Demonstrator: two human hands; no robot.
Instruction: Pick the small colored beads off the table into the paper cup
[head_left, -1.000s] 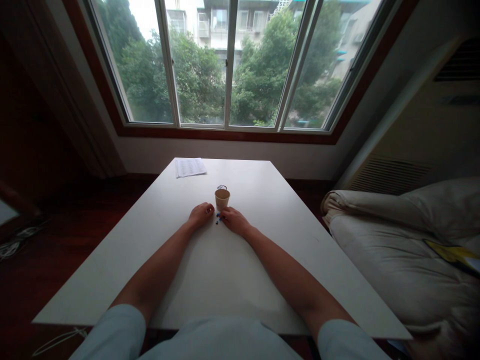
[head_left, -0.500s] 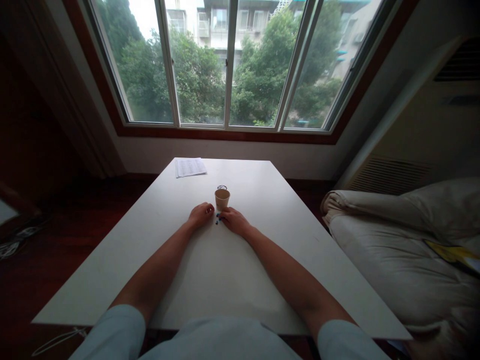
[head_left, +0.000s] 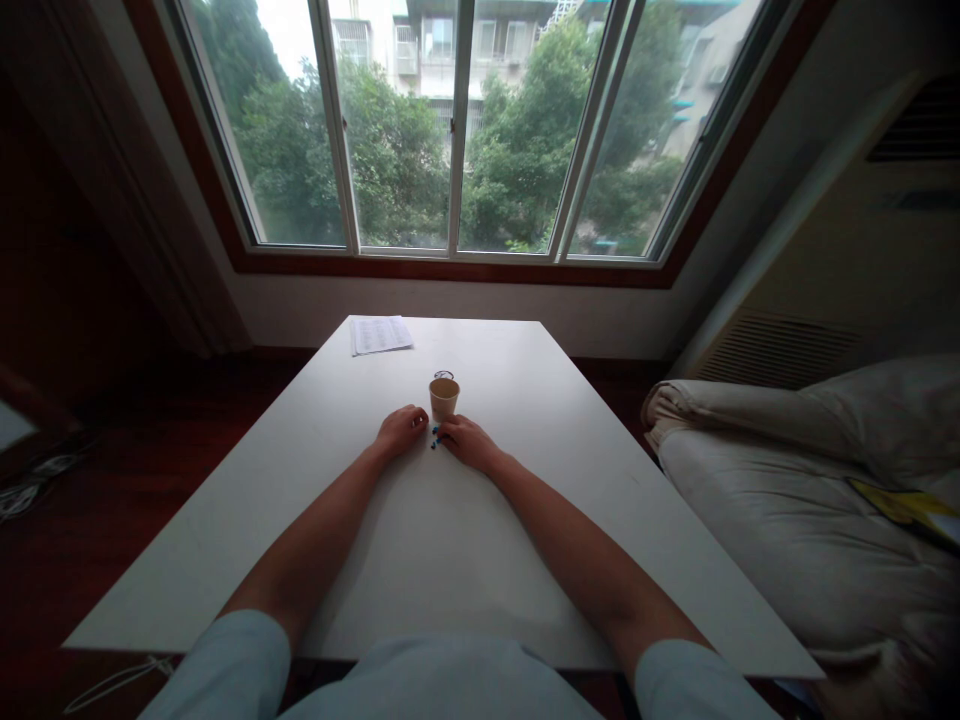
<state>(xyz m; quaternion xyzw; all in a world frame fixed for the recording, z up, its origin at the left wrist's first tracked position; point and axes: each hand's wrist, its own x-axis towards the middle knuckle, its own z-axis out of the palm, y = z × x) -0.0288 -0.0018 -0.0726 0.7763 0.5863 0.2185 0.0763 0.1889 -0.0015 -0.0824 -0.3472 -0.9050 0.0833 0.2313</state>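
A brown paper cup [head_left: 444,397] stands upright on the white table, with nothing visible inside it. My left hand [head_left: 403,430] rests at its near left, fingers loosely curled with a small gap between them and no object showing. At the cup's near right, my right hand [head_left: 466,441] lies low on the table with its fingertips drawn together over small blue pieces [head_left: 433,445]. At least one piece seems to be at those fingertips, partly hidden. The pieces are too small to make out in detail. Behind the cup lies a thin dark loop-like thing [head_left: 444,374].
Printed paper sheets [head_left: 381,335] lie at the far left corner of the white table [head_left: 450,560]. Past the right edge is a beige padded couch [head_left: 742,490]. A window [head_left: 450,130] fills the wall beyond. Cables [head_left: 37,480] lie on the floor at left.
Both hands and the cup keep practically the same places. Only a slight shift of the right fingertips at the blue pieces can be seen.
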